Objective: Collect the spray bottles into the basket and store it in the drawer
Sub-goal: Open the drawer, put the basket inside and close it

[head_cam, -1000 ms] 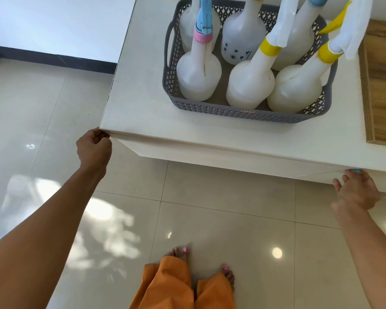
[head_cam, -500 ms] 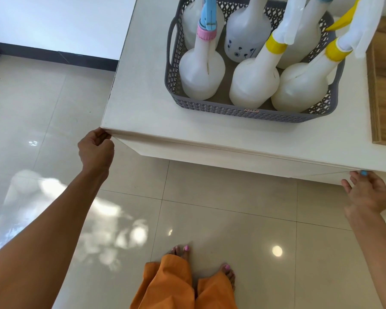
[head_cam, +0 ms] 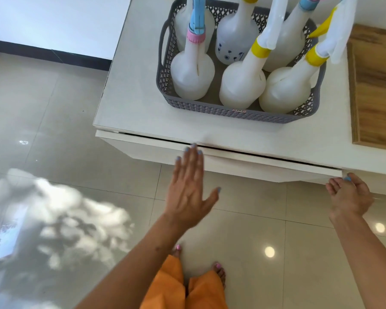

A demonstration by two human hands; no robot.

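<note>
A grey lattice basket (head_cam: 232, 111) stands on the white cabinet top (head_cam: 134, 92) and holds several white spray bottles (head_cam: 192, 74) with pink, blue and yellow collars. Below the top, the white drawer front (head_cam: 254, 166) sticks out a little, with a dark gap showing above it. My left hand (head_cam: 189, 186) is flat with fingers spread, its fingertips at the middle of the drawer's upper edge. My right hand (head_cam: 348, 195) is curled at the drawer's right corner, fingers on its edge.
A wooden board (head_cam: 377, 85) lies on the cabinet top right of the basket. Glossy pale floor tiles (head_cam: 65, 108) spread left and in front. My feet and orange trousers (head_cam: 187, 286) are below the drawer. A white wall with dark skirting runs at the far left.
My left hand left the cabinet's left corner and swung right to the drawer's middle, opening flat. The drawer front has come out slightly. My right hand stays at the right corner.
</note>
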